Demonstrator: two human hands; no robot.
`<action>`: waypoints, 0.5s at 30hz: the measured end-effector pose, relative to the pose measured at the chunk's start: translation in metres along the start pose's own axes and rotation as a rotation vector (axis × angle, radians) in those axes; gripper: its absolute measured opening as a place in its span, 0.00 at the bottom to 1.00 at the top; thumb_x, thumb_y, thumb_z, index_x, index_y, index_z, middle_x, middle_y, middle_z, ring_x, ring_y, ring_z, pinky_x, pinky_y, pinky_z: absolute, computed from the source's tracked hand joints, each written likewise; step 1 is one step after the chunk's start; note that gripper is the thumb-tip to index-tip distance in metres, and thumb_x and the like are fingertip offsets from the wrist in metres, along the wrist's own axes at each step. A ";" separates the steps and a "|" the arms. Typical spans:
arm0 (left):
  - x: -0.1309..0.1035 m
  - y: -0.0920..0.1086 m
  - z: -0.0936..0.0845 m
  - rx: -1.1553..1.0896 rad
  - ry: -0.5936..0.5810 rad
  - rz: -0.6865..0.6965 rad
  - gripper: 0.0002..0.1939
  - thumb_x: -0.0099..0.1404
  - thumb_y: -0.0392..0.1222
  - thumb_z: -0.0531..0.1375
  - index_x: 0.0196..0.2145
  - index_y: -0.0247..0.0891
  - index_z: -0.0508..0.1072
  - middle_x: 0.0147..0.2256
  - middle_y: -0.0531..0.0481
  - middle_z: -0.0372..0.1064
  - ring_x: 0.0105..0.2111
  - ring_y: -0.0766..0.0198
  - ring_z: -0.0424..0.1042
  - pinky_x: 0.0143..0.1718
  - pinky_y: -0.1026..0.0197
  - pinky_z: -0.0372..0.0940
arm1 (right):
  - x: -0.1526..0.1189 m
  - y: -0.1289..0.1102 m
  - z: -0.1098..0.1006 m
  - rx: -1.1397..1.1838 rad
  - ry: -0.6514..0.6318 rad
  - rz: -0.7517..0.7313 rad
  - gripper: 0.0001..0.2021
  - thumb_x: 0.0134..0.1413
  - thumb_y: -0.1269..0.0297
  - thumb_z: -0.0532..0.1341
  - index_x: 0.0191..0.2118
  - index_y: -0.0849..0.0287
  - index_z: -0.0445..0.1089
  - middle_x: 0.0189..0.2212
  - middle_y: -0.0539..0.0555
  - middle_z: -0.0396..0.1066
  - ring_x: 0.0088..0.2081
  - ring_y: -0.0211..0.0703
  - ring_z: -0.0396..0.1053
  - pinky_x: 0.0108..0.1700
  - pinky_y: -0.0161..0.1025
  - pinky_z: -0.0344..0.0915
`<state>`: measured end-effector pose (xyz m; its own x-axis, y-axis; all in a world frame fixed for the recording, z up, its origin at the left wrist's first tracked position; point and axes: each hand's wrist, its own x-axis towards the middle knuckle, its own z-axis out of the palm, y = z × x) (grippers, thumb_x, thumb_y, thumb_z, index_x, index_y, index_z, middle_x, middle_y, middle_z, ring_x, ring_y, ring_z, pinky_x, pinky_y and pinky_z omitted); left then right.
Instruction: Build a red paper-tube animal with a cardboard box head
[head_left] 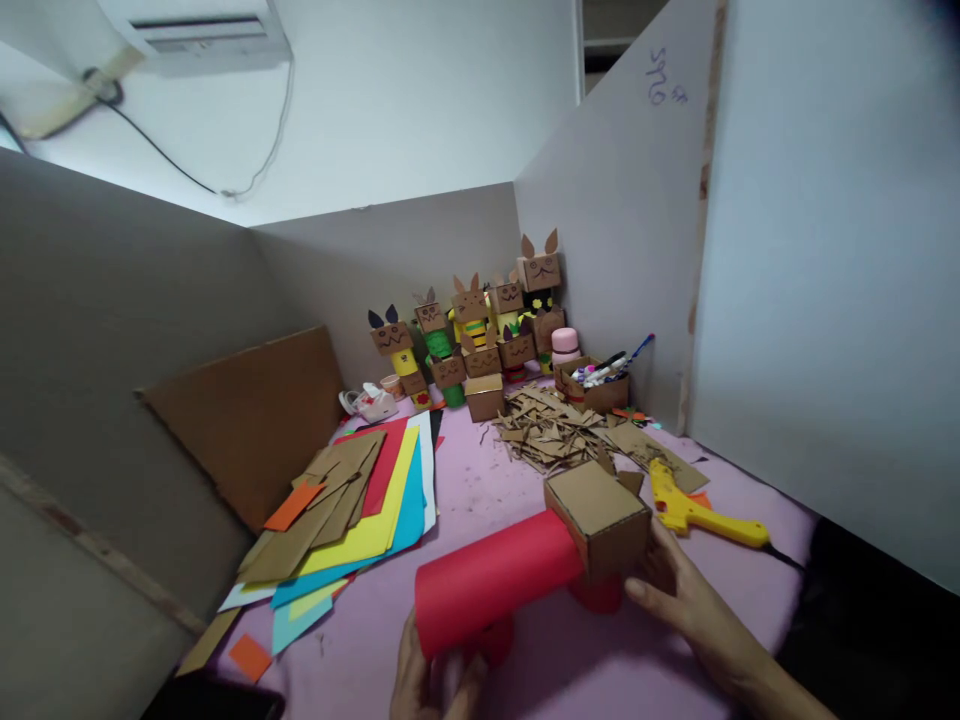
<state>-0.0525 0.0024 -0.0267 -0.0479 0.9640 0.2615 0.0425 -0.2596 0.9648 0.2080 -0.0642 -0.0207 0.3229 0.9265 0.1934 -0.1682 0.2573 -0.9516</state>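
A red paper tube (pixel 495 577) lies sideways just in front of me, joined at its right end to a small brown cardboard box (pixel 596 500). Short red pieces show beneath the tube and beneath the box. My left hand (pixel 431 675) grips the tube's left end from below, fingers partly hidden by it. Against the right side of the box rests my right hand (pixel 686 595), its fingers partly behind the box and its thumb at the lower front. A yellow glue gun (pixel 712 518) lies on the purple tablecloth just beyond that hand.
Cardboard scraps (pixel 551 428) form a heap mid-table. At left are stacked coloured sheets (pixel 409 500) and cardboard pieces (pixel 330 500). Several box-headed animal figures (pixel 470 305) stand at the back, near a carton of pens (pixel 600 385) and a pink-lidded container (pixel 565 345). Grey partitions (pixel 615 220) enclose the table.
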 end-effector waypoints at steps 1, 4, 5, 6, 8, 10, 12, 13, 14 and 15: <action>-0.001 0.002 0.001 -0.007 -0.018 -0.007 0.30 0.49 0.59 0.64 0.45 0.38 0.73 0.53 0.42 0.65 0.53 0.46 0.65 0.53 0.56 0.62 | -0.001 0.002 0.000 -0.002 0.001 0.003 0.50 0.43 0.47 0.67 0.65 0.49 0.37 0.67 0.59 0.40 0.65 0.52 0.44 0.64 0.50 0.44; -0.003 0.007 0.001 -0.051 -0.052 -0.033 0.29 0.50 0.58 0.64 0.45 0.38 0.74 0.51 0.41 0.67 0.48 0.47 0.69 0.50 0.55 0.64 | -0.002 0.002 0.001 0.003 -0.023 0.022 0.50 0.43 0.46 0.67 0.65 0.51 0.36 0.67 0.61 0.39 0.65 0.53 0.45 0.64 0.50 0.45; -0.003 0.008 0.001 -0.063 -0.058 -0.043 0.29 0.50 0.58 0.65 0.45 0.38 0.74 0.50 0.41 0.68 0.48 0.48 0.70 0.50 0.55 0.65 | -0.001 0.002 0.002 0.007 -0.037 0.029 0.50 0.43 0.46 0.67 0.65 0.51 0.36 0.67 0.61 0.40 0.64 0.53 0.46 0.64 0.50 0.46; -0.004 0.008 0.001 -0.073 -0.064 -0.053 0.29 0.50 0.57 0.65 0.45 0.38 0.74 0.49 0.41 0.69 0.47 0.48 0.70 0.49 0.55 0.65 | -0.001 0.000 0.003 0.012 -0.055 0.034 0.49 0.44 0.47 0.67 0.65 0.51 0.36 0.67 0.62 0.40 0.64 0.52 0.47 0.64 0.49 0.47; -0.004 0.010 0.001 -0.088 -0.079 -0.076 0.29 0.50 0.56 0.65 0.46 0.38 0.73 0.49 0.41 0.69 0.47 0.48 0.70 0.49 0.55 0.65 | -0.001 -0.002 0.004 0.022 -0.090 0.029 0.47 0.46 0.48 0.66 0.64 0.50 0.38 0.66 0.61 0.41 0.64 0.50 0.48 0.63 0.48 0.48; -0.004 0.012 0.000 -0.102 -0.095 -0.096 0.29 0.50 0.55 0.66 0.47 0.38 0.72 0.49 0.41 0.69 0.46 0.49 0.71 0.48 0.55 0.66 | -0.001 -0.003 0.005 0.015 -0.115 0.016 0.44 0.46 0.48 0.66 0.64 0.49 0.40 0.66 0.60 0.43 0.64 0.49 0.48 0.63 0.46 0.49; -0.004 0.014 0.000 -0.106 -0.101 -0.105 0.29 0.50 0.54 0.66 0.48 0.38 0.72 0.49 0.41 0.69 0.46 0.49 0.71 0.48 0.55 0.66 | -0.001 -0.003 0.006 -0.005 -0.122 0.001 0.44 0.46 0.48 0.66 0.64 0.49 0.42 0.66 0.59 0.44 0.64 0.50 0.48 0.63 0.47 0.49; -0.004 0.016 0.000 -0.103 -0.102 -0.105 0.29 0.50 0.53 0.66 0.48 0.38 0.72 0.48 0.41 0.70 0.46 0.48 0.71 0.48 0.54 0.66 | -0.001 -0.002 0.006 -0.017 -0.122 -0.007 0.44 0.45 0.48 0.66 0.64 0.49 0.43 0.66 0.59 0.44 0.64 0.50 0.47 0.63 0.47 0.48; -0.003 0.017 0.001 -0.096 -0.101 -0.102 0.29 0.50 0.52 0.66 0.48 0.37 0.72 0.47 0.41 0.71 0.46 0.48 0.71 0.48 0.54 0.66 | -0.001 -0.002 0.006 -0.021 -0.121 -0.011 0.44 0.45 0.48 0.66 0.64 0.49 0.42 0.66 0.59 0.44 0.64 0.51 0.47 0.63 0.48 0.48; -0.003 0.018 0.001 -0.089 -0.099 -0.098 0.28 0.50 0.52 0.66 0.47 0.37 0.73 0.46 0.41 0.71 0.46 0.47 0.71 0.48 0.53 0.66 | -0.001 -0.002 0.006 -0.019 -0.118 -0.015 0.45 0.45 0.48 0.66 0.64 0.49 0.42 0.66 0.60 0.44 0.64 0.51 0.46 0.63 0.48 0.47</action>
<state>-0.0507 -0.0054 -0.0104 0.0508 0.9848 0.1658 -0.0461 -0.1636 0.9855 0.2019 -0.0638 -0.0177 0.2127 0.9489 0.2333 -0.1464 0.2670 -0.9525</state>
